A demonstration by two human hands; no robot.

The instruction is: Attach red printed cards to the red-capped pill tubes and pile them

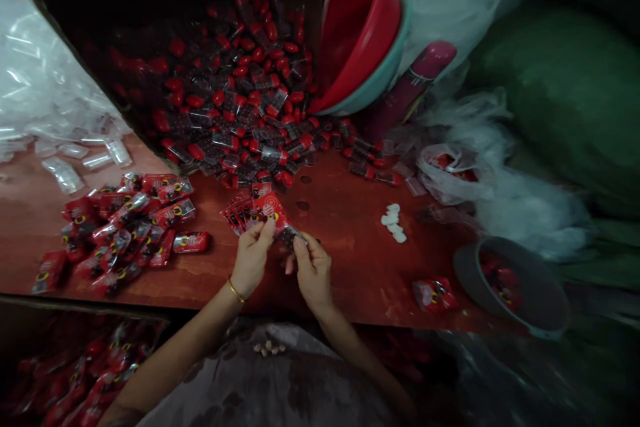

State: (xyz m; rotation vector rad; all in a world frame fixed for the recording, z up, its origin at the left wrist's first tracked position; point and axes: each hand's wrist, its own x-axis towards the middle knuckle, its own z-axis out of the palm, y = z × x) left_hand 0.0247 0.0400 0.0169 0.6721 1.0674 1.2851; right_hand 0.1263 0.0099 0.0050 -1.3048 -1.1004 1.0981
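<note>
Close together over the table's front edge, both my hands pinch at one small item. My left hand (253, 259) is closed on a red printed card (270, 205). At the card's lower end, my right hand (314, 270) grips a small dark see-through container (290, 236); its fingers hide part of it. A fanned stack of similar red cards (239, 212) lies just beyond my left hand. Behind it, red-capped clear containers (270, 153) spill from a cardboard box (95, 60) lying on its side. To the left is a pile of red-and-clear packed pieces (133, 220).
Empty clear plastic sleeves (65, 173) lie at the left. Red and teal basins (360, 27) lean behind, beside a maroon spray can (410, 87). White scraps (394, 221), a red packet (434, 295) and a grey bucket (520, 287) are rightward on the reddish table (350, 260).
</note>
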